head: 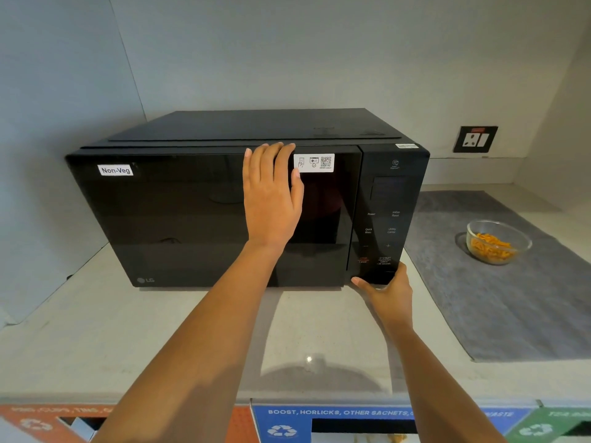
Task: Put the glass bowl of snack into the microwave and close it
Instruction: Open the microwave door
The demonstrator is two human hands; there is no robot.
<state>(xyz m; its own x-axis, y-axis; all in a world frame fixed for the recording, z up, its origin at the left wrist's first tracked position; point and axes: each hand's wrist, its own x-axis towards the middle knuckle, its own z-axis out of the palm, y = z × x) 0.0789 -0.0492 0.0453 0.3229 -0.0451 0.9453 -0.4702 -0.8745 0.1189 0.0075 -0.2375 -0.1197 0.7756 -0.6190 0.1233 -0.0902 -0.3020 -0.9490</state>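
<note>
A black microwave point(224, 203) sits on a pale table point(160, 340) with its door shut, a "Non-Veg" label point(115, 170) at the upper left of the door and a white QR sticker point(314, 162) near the upper right. The left hand point(271, 199) lies flat against the door glass, fingers spread wide and together pointing up, their tips reaching the door's top edge — it grips nothing. The right hand point(385, 290) is at the lower corner of the control panel point(380, 219), thumb pressed on the panel's bottom edge, the other fingers curled underneath and out of sight. The glass bowl point(498, 241) of orange snack point(491, 247) stands well to the right of the microwave on a grey mat point(511, 308), untouched by either hand. A wall socket point(475, 139) is behind it.
</note>
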